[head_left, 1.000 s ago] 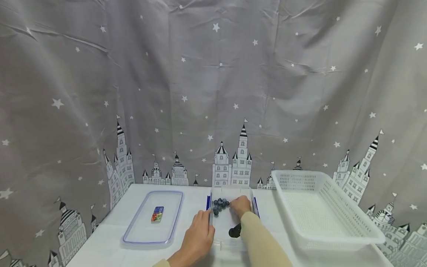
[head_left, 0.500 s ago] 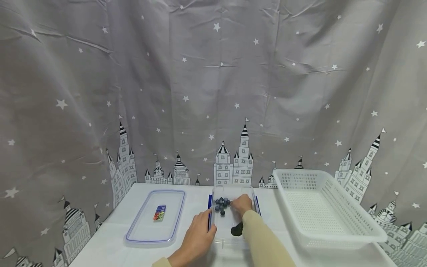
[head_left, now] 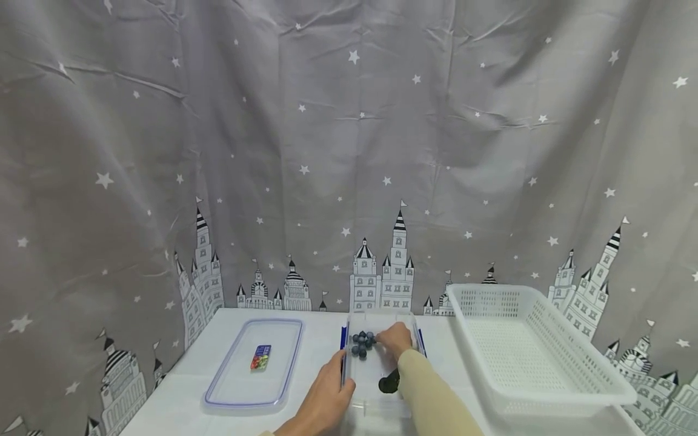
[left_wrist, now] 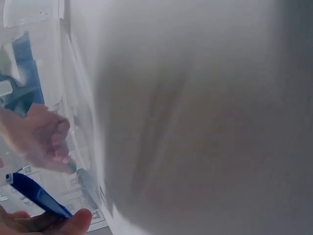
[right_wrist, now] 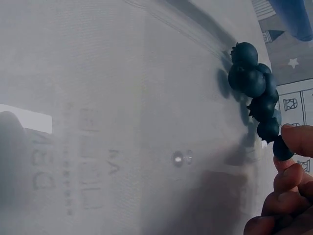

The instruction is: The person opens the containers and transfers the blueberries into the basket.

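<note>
My right hand point(head_left: 395, 340) is inside a clear plastic food container point(head_left: 376, 407). In the right wrist view its thumb and finger pinch a blueberry point(right_wrist: 282, 148) at the near end of a cluster of blueberries point(right_wrist: 253, 81). That cluster point(head_left: 362, 344) lies toward the left back of the container floor. My left hand point(head_left: 326, 390) grips the container's left wall from outside. In the left wrist view, fingers lie against a blue latch point(left_wrist: 39, 193) that hangs at the side; most of that hand is out of this view.
A clear lid point(head_left: 253, 404) with a blue seal and a colourful label point(head_left: 260, 358) lies at the left. On the right stands a white perforated basket point(head_left: 545, 390). A dark rounded object point(head_left: 389, 382) sits below my right wrist. A grey curtain point(head_left: 305, 121) hangs behind the table.
A blueberry at the near side of the cluster has shifted right, and the berries sit closer together. Both hands stay nearly in place. The head view has tilted slightly.
</note>
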Motion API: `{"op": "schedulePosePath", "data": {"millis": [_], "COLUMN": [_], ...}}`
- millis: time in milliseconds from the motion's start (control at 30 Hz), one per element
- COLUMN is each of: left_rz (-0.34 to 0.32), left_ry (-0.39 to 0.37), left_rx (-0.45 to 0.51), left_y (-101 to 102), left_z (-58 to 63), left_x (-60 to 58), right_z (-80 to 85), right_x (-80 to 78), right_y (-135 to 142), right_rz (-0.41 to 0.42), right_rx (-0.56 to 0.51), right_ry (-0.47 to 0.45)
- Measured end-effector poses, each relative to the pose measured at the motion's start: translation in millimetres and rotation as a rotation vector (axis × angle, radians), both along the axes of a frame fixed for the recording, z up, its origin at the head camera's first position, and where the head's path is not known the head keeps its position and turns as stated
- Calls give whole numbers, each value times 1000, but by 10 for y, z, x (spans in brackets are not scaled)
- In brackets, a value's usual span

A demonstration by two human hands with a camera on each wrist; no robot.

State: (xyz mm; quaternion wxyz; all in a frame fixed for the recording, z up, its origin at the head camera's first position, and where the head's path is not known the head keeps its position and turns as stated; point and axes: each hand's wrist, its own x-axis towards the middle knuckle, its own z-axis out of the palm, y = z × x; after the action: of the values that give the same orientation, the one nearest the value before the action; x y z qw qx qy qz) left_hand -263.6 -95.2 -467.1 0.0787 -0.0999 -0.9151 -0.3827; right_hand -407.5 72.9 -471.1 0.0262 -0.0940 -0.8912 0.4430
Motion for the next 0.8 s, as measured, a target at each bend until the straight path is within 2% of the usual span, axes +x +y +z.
{"op": "schedulePosePath", "data": {"millis": [100,333,567,800], "left_rz": [-17,-35,-36,-50], "left_ry": [-9,54,10,26], "left_rx": [29,7,-13,-8], "left_y": [6,-1,8,23], "left_z": [-26,-25,-49,-22], "left_x": [7,11,20,16], "right_z": [22,163,274,419], "right_x": [-15,-24,33,24], "right_y": [7,20,10,13], "right_rz": [24,104,181,225], "right_rx": [17,22,-33,-71], "right_ry": [6,38,40,34]}}
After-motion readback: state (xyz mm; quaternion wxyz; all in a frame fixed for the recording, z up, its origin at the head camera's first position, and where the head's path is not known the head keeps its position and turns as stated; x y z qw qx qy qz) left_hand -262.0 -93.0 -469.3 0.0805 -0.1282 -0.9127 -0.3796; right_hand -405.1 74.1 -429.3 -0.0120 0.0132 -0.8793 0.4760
